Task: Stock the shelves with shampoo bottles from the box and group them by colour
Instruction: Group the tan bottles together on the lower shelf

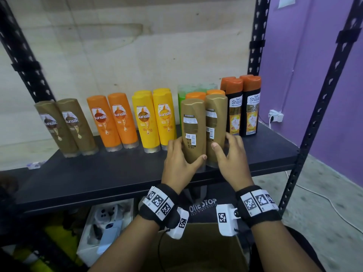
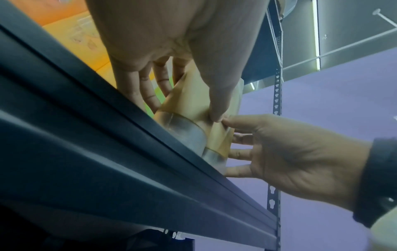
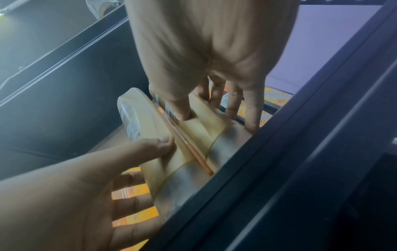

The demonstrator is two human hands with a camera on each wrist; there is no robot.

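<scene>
A black metal shelf [image 1: 117, 173] carries upright shampoo bottles grouped by colour. Near its front edge stand two gold-brown plastic bottles [image 1: 193, 132], back labels showing. The left hand [image 1: 179, 163] and right hand [image 1: 229, 160] each wrap one low down; they look rigid, smooth, likely slippery, best held mid-body.

Two bottles [image 1: 204, 132] are held upright side by side near the front edge of the shelf [image 1: 117, 173], the left hand [image 1: 179, 163] on the left one, the right hand [image 1: 230, 160] on the right. Behind them and to both sides, a row of bottles [image 1: 115, 122] is ranged along the shelf. A box [image 1: 200, 250] is placed below, before the shelf.
</scene>
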